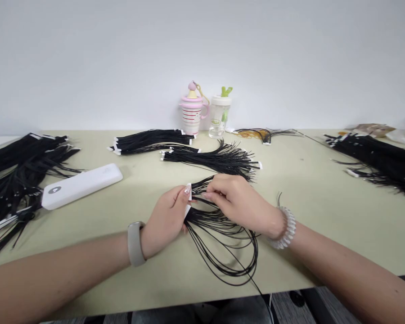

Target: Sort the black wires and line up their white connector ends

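Note:
My left hand (167, 218) is closed on the white connector end of a looped bundle of thin black wires (222, 252). Its thumb presses on one white connector (189, 191), and a second white piece shows just below. My right hand (241, 200) pinches at the black wires a little to the right of that connector, thumb and forefinger together. The wires curve round in wide loops under my right hand. One strand trails down over the table's front edge. Just beyond my hands lies another black wire bundle (209, 157) with white ends.
A white oblong device (83, 185) lies left, beside piled black wire bundles (20, 175). Another bundle (151, 140) lies farther back. Against the wall stand a pink-lidded cup (191, 117) and a clear cup (219, 117). More bundles (381, 157) lie right on the pale table (121, 288).

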`<action>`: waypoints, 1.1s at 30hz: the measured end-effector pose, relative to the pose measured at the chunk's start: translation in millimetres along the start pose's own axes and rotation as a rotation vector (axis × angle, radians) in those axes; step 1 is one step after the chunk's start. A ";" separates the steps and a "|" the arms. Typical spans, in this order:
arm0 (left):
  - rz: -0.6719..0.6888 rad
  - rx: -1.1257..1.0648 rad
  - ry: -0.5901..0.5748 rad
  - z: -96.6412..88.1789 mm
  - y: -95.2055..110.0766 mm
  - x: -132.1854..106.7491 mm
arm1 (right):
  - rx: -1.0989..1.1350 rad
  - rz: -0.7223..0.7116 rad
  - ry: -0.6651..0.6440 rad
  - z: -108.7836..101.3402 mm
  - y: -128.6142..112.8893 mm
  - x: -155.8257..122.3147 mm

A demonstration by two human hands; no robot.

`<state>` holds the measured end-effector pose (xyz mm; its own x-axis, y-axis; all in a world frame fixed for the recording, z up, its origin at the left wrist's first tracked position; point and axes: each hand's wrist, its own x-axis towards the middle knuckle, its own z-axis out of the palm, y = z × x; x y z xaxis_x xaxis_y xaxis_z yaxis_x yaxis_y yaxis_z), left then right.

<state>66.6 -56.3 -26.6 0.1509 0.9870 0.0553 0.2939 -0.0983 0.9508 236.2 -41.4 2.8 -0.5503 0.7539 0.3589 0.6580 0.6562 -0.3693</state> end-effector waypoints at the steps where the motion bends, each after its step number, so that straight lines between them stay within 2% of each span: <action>1: -0.005 -0.007 -0.002 0.1 0.9 -0.2 | -0.003 -0.005 -0.018 -1.7 -0.4 -0.5; 7: -0.028 -0.036 -0.010 0.2 3.6 -0.1 | -0.063 -0.013 -0.057 -4.7 -1.7 -2.0; 15: -0.005 0.023 -0.029 0.1 0.3 0.1 | -0.040 -0.004 -0.032 -3.7 -1.6 -1.6; 20: -0.005 0.026 -0.033 0.3 -2.1 0.8 | -0.114 -0.016 -0.022 -3.1 -1.4 -2.2; 33: -0.015 0.019 -0.054 0.1 -0.2 0.8 | -0.253 -0.164 0.052 11.1 1.4 -3.3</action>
<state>66.8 -55.5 -26.7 0.1971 0.9801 0.0244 0.3146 -0.0868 0.9453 233.3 -42.6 -8.3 -0.6374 0.6315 0.4416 0.6731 0.7352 -0.0798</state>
